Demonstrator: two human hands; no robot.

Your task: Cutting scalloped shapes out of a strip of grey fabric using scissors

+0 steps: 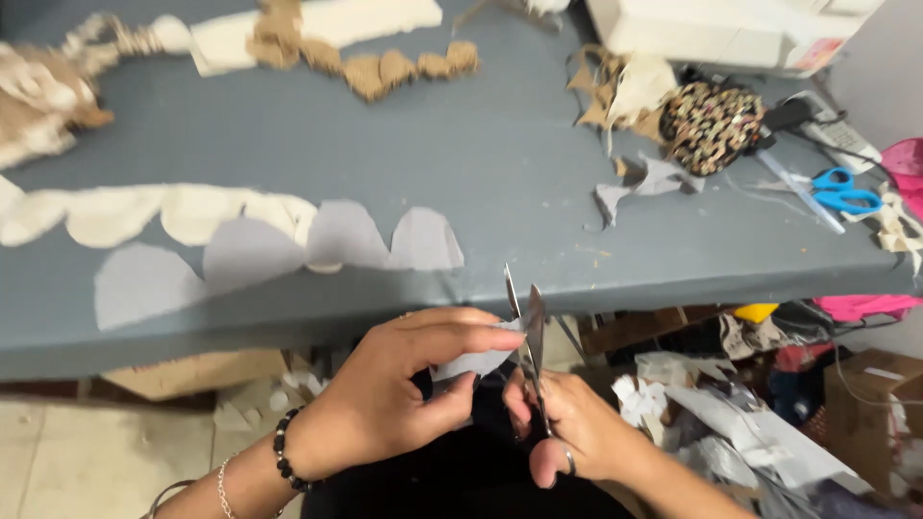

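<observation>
Left hand [399, 384]: nearest me, below the table edge; thumb and fingers pinched closed on a small grey scrap [478, 361]. A black bead bracelet sits at the wrist.
Right hand [567, 423]: just right of it, fingers curled closed through the handles of the scissors [529, 332]; a ring shows on one finger.
Scissors: blades point up and away, slightly parted, with the scrap's right edge between them.
Scrap: in the air between both hands, just in front of the near table edge. It looks thin, light and limp, likely to flop or fold, so I judge it is best pinched close to the cut line, as the left hand does, to keep it taut.
Floor: right and below, a heap of offcuts [711, 413] and a cardboard box [870, 404].
Table [519, 173]: grey, beyond the hands.
Grey pieces [288, 255]: near left of the table, a row of rounded shapes overlapping edge to edge.
Cream pieces [144, 211]: just behind them, the same rounded shape.
Blue scissors [846, 192]: right side, lying flat.
Patterned pouch [711, 125]: far right, among tan scraps.
Brown pieces [385, 62]: far, a chain of them over a cream strip.
Sewing machine [731, 29]: far right corner, white, only partly seen.
</observation>
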